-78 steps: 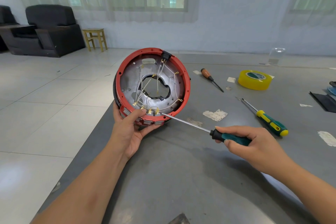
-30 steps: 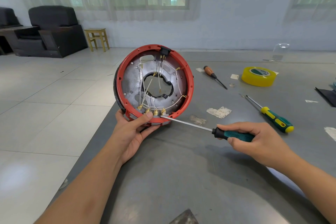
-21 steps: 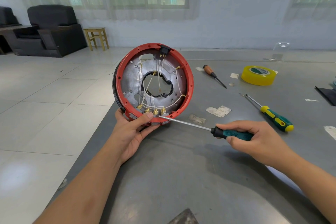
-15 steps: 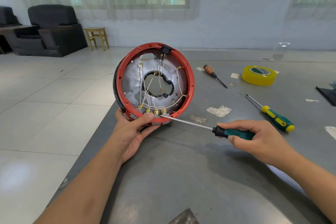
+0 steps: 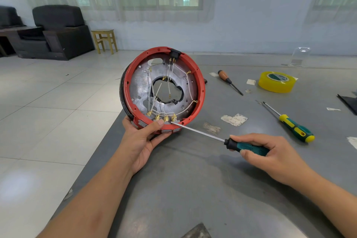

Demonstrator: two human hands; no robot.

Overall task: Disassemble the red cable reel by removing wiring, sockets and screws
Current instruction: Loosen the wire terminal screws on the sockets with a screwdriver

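Note:
The red cable reel (image 5: 201,91) stands tilted on its edge at the table's left side, open face toward me. Inside is a grey metal plate with white wires and brass terminals (image 5: 162,118) along the bottom rim, and a black switch (image 5: 175,53) at the top. My left hand (image 5: 144,137) grips the reel's lower rim, thumb on the red edge by the terminals. My right hand (image 5: 270,154) holds a teal-handled screwdriver (image 5: 245,146); its tip touches the rightmost terminal.
On the grey table (image 5: 193,189) lie a yellow-green screwdriver (image 5: 289,123), a wooden-handled screwdriver (image 5: 229,81), a yellow tape roll (image 5: 277,81), paper scraps (image 5: 233,119) and a dark sheet (image 5: 349,102) at the right edge. The table's left edge drops to tiled floor.
The reel has tilted up slightly and the screwdriver tip stays at the bottom terminals. Both hands keep their grips; little else differs.

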